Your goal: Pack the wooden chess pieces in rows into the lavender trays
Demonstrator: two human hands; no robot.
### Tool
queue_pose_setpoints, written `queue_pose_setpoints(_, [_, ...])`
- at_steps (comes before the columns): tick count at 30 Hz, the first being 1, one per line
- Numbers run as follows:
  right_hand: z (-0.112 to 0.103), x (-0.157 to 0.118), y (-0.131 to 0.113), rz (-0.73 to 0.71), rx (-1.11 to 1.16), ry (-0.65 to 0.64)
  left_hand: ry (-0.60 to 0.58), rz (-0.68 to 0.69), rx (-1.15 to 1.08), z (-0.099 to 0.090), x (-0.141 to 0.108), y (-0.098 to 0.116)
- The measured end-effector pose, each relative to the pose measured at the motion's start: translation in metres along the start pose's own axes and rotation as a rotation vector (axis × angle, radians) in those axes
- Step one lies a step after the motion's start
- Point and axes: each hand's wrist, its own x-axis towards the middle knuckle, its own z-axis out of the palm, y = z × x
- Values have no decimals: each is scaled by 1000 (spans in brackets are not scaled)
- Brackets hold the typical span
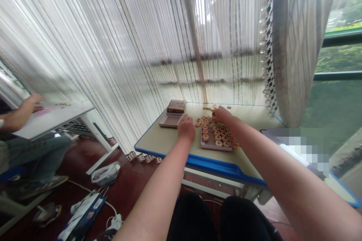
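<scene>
So, head cam, the only view here: there's a bunch of round wooden-looking game pieces (203, 121) heaped mid-table, just behind a shallow tray (209, 146) that holds more of them, a column along its left wall and a block on the right. A few extra pieces (235, 144) lie against the tray's right side, and some stragglers (216, 106) are near the back edge of the table (154, 141)

Left hand (186, 127) sits between a second tray (166, 125) and the heap, fingers bent, with a piece showing right by the fingertips. Can't tell if it's pinched or just next to them, tbh. Right hand (222, 115) is palm-down behind the filled tray, fingers curled at the heap's right side; the fingers hide whatever's under them, so no idea if it's gripping one

Handling-wise, I'd guess each piece is light, hard and pretty tough, maybe a bit slick on the flat faces and happy to roll if it lands on edge. Best hold is probably thumb and finger across the rim. The trays look thin-walled, so I'd take them by opposite sides
</scene>
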Motion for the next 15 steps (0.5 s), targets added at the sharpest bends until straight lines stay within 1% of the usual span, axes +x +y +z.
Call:
queue_pose_setpoints(3, [-19, -21, -11, 77, 57, 45, -24, 2, -37, -2, 0, 1])
queue_pose_setpoints(4, [-25, -34, -19, 118, 176, 104, -24, 3, -51, -3, 0, 1])
queue_pose_setpoints(5, [-32, -48, -28, 127, 292, 148, -17, 4, -66, -4, 0, 2])
queue_pose_setpoints(6, [-37, -65, -39, 105, 371, 159, -5, 4, -77, -5, 0, 3])
queue_pose_setpoints(8, [-42, -101, -62, -19, 432, 204, 13, -1, -103, -7, -1, 4])
queue_pose_setpoints(9, [-43, -119, -73, -89, 413, 233, 23, -10, -113, -9, -2, 5])
queue_pose_setpoints(10, [-41, -134, -82, -135, 363, 292, 32, -16, -124, -10, -3, 6])
queue_pose_setpoints(12, [-36, -158, -95, -165, 270, 402, 51, -32, -142, -13, -5, 6])
queue_pose_setpoints(14, [-29, -170, -101, -184, 191, 466, 66, -55, -153, -15, -7, 5])
queue_pose_setpoints(15, [-26, -173, -101, -192, 157, 478, 72, -71, -155, -15, -8, 4])
